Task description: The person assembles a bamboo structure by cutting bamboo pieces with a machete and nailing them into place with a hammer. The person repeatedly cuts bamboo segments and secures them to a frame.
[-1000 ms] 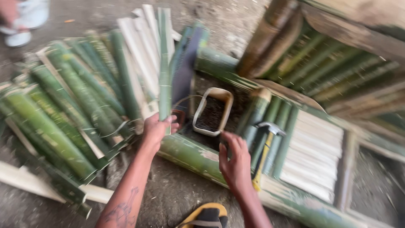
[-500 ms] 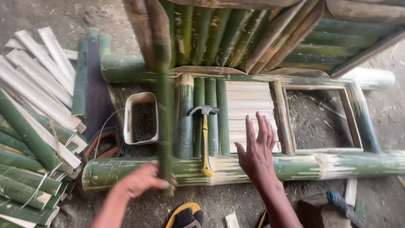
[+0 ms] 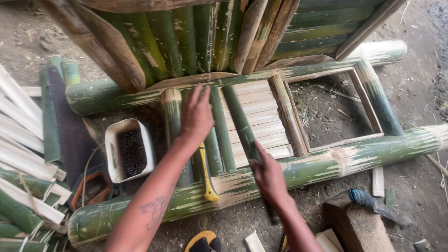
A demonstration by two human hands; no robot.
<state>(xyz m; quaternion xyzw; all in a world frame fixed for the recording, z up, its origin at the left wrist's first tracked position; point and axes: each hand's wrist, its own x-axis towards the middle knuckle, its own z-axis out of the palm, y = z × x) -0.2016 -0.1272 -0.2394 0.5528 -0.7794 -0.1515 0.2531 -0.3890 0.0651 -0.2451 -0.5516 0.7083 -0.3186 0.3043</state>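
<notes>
My left hand (image 3: 196, 114) lies flat with fingers spread on the green bamboo slats (image 3: 219, 135) set across a bamboo frame (image 3: 354, 156) on the ground. My right hand (image 3: 268, 175) grips the near end of one long green bamboo slat (image 3: 240, 121), which lies at a slant across the frame next to the others. A yellow-handled hammer (image 3: 206, 175) rests on the slats, mostly hidden under my left forearm. Pale split slats (image 3: 261, 112) fill the frame to the right of the green ones.
A white tub of dark nails (image 3: 129, 154) stands left of the slats, beside a saw blade (image 3: 65, 126) and a pile of split bamboo (image 3: 21, 154). A finished bamboo panel (image 3: 196, 37) leans at the back. A wooden block with a blue-handled tool (image 3: 361, 198) lies near right.
The green slat has come down from upright in my left hand to lie on the frame. My right hand has closed on its near end, and my left hand now presses on the slats.
</notes>
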